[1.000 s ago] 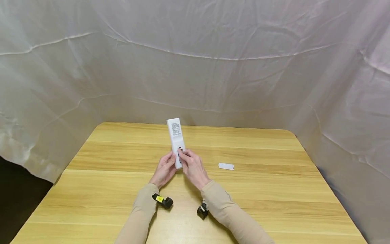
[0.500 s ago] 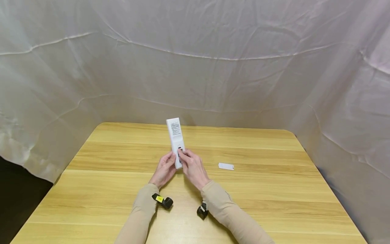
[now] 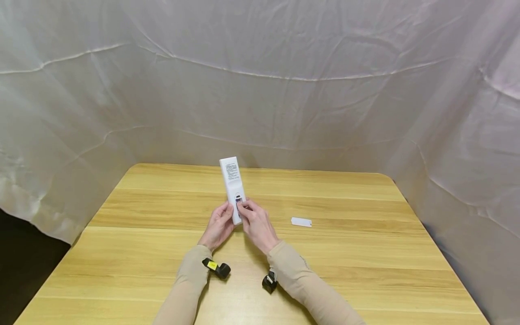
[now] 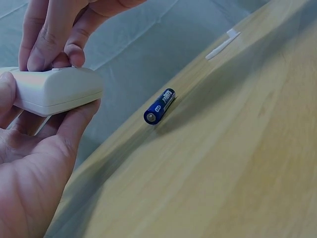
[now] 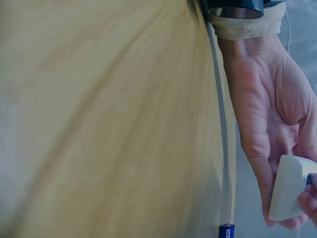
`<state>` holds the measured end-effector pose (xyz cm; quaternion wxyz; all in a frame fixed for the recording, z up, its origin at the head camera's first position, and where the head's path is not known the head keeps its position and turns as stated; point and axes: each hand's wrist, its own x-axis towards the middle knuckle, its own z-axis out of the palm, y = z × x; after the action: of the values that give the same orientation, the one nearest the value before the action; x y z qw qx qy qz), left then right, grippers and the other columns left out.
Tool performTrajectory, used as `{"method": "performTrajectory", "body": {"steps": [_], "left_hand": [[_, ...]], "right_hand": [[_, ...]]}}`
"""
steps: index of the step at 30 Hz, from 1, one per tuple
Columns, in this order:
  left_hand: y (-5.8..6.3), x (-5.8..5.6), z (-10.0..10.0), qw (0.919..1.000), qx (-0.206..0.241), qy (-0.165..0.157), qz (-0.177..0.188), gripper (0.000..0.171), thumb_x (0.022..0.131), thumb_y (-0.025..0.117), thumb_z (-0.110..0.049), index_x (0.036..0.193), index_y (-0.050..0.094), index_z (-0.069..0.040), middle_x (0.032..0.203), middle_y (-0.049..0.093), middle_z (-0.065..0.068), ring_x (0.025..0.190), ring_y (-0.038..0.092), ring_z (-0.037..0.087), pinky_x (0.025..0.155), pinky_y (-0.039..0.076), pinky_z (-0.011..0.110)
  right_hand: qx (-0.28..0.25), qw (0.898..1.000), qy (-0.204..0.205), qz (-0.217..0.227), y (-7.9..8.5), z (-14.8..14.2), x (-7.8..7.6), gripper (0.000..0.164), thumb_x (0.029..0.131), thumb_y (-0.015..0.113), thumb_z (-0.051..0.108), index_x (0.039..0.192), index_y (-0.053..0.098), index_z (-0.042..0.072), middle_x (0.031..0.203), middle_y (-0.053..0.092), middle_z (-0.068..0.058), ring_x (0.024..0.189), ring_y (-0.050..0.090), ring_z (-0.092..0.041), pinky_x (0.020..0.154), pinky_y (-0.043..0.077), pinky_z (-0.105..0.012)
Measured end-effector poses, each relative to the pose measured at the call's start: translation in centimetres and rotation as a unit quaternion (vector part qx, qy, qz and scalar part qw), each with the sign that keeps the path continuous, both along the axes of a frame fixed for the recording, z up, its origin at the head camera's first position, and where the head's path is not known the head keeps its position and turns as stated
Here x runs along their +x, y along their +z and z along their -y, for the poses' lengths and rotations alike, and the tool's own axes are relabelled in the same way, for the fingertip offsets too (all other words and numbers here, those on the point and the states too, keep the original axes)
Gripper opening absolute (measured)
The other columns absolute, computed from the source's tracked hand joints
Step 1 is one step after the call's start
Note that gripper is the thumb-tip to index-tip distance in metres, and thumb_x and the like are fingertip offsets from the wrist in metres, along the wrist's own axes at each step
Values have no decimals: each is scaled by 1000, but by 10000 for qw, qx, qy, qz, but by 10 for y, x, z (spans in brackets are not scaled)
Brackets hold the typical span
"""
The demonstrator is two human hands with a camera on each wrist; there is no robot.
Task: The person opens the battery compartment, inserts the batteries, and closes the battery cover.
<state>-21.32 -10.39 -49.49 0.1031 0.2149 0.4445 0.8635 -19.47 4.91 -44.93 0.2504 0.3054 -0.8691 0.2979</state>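
A white remote control (image 3: 231,180) is held tilted, back side up and battery compartment uncovered, above the table. My left hand (image 3: 217,225) grips its lower end, thumb along one side and fingers underneath in the left wrist view. A blue battery (image 3: 238,199) shows in the compartment. My right hand (image 3: 257,223) has its fingertips at the compartment, over the battery's lower part; whether they pinch it or only press it I cannot tell. Another blue battery (image 4: 159,106) lies on the table in the left wrist view, hidden in the head view.
A white battery cover (image 3: 301,221) lies on the wooden table (image 3: 345,271), right of my hands. Grey fabric (image 3: 260,113) hangs around the table's back and sides. Each wrist carries a black camera (image 3: 222,271) on a strap.
My right fingertips have slid down the compartment, so the upper part of the battery shows. The remote control's top end has tipped slightly left. The cover has not moved.
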Motion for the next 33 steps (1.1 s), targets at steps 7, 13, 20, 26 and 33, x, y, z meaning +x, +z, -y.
{"method": "performTrajectory", "body": {"steps": [7,13,20,26,33], "left_hand": [[1,1,0,9999,-39,94,114,60,110,36,-19,152,12,17,131,66,-7,122,61,6,109,51,23],[3,3,0,9994,-90,185,286,60,110,34,-19,152,11,17,128,65,-6,119,62,6,107,52,22],[3,3,0,9995,-102,121,281,60,111,33,-19,153,9,16,130,63,-6,121,61,5,108,52,22],[2,1,-1,9998,-91,115,152,59,111,32,-18,152,10,19,130,64,-6,120,61,5,106,53,22],[2,2,-1,9998,-90,40,157,59,111,31,-18,152,8,18,129,63,-7,119,61,5,106,53,22]], "right_hand": [[150,9999,-52,-69,1,0,1,30,88,70,-5,117,72,-3,111,69,-15,96,72,-29,84,65,-32],[291,9993,-27,-220,2,0,1,29,86,70,-6,115,74,-1,108,64,-12,89,70,-25,78,64,-28],[252,9997,-37,-65,1,1,1,33,88,69,-5,121,70,-3,109,67,-14,93,70,-27,82,64,-31],[119,9997,-26,203,0,1,1,37,92,66,-3,129,64,-5,110,68,-15,93,70,-26,81,64,-29],[142,9995,-4,290,2,-1,1,37,91,65,-5,128,64,-5,110,67,-13,90,69,-24,77,64,-27]]}}
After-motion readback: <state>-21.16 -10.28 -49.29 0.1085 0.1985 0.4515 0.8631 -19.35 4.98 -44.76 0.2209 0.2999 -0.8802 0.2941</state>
